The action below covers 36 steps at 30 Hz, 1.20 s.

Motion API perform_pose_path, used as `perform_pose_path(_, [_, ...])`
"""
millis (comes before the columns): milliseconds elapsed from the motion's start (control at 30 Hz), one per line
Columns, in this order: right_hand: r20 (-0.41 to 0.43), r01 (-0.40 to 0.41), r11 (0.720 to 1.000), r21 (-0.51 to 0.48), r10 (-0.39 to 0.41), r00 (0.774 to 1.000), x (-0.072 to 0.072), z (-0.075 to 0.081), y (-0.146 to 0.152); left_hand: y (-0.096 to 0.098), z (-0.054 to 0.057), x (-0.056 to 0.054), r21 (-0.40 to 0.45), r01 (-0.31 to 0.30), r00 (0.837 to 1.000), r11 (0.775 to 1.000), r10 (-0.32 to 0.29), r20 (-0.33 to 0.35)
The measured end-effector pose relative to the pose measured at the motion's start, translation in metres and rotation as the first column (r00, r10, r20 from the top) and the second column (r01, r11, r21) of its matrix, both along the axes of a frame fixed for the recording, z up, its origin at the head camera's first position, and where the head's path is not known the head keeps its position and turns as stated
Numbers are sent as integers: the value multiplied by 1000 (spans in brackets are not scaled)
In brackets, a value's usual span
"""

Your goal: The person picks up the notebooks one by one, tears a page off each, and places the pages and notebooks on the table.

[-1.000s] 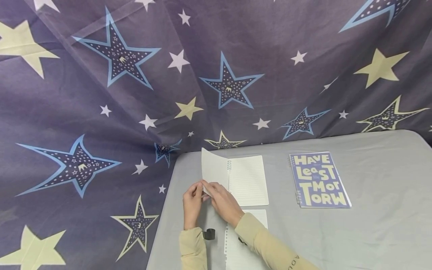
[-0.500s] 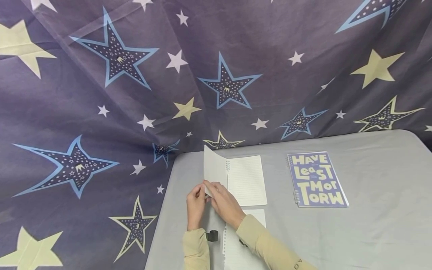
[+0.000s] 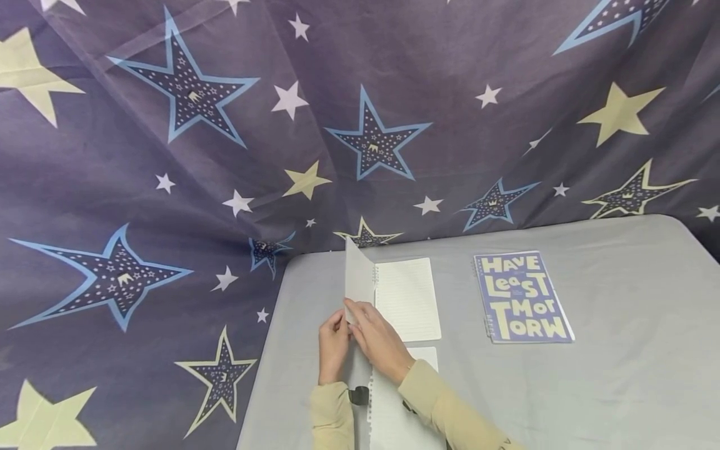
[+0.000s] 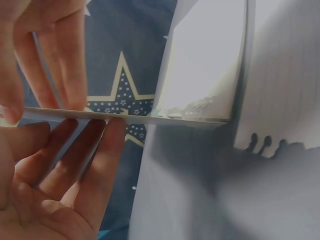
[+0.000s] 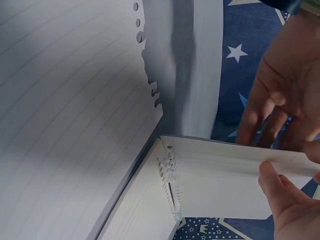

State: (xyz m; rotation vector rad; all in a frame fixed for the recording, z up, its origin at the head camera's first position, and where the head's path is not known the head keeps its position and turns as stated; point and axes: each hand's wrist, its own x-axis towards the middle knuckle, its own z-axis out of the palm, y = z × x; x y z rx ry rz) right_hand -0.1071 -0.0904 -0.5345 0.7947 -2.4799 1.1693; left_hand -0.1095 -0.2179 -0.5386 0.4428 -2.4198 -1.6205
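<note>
A spiral notebook [image 3: 407,300] lies open on the grey-covered table, lined pages on its right side. Its left cover [image 3: 358,275] stands raised almost on edge, still joined at the coil [image 5: 170,180]. Both hands are at the cover's near outer corner. My left hand [image 3: 333,350] grips it from the outer side, its fingertips [image 4: 116,125] against that face. From the inner side, my right hand [image 3: 382,340] holds the same corner, with a fingertip [image 5: 269,172] pressed on the white surface. Below the notebook lies a loose lined sheet [image 3: 394,400] with torn binding holes along its left edge.
To the right lies another spiral notebook [image 3: 525,297], closed, with large lettering on its purple cover. A dark cloth with stars [image 3: 304,125] hangs behind and to the left of the table [image 3: 630,312]. The right forearm sleeve [image 3: 450,406] crosses over the loose sheet.
The raised cover has swung rightward and stands steeper than before. Both hands have moved slightly right with it, keeping the same corner. The view has shifted a little.
</note>
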Motion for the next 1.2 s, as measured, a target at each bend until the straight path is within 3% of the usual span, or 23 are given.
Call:
perform_pose_path(200, [29,11,1000,-12,-10,1000,4,0,5,5,-8,2,-23,26,1000,999,-26,15])
perform_pose_path(433, [8,49,998,-29,-49,999,5,0,10,12,-15,1,-9,58,998,998,-58,-1])
perform_pose_path(933, [88,105,993,-56,-100,991,8,1,25,26,-26,-2,-38,68,996,997,-66,59])
perform_pose_path(1200, [112,162,985,-58,-155,982,10,-1,34,31,-33,-2,-43,116,990,992,-112,80])
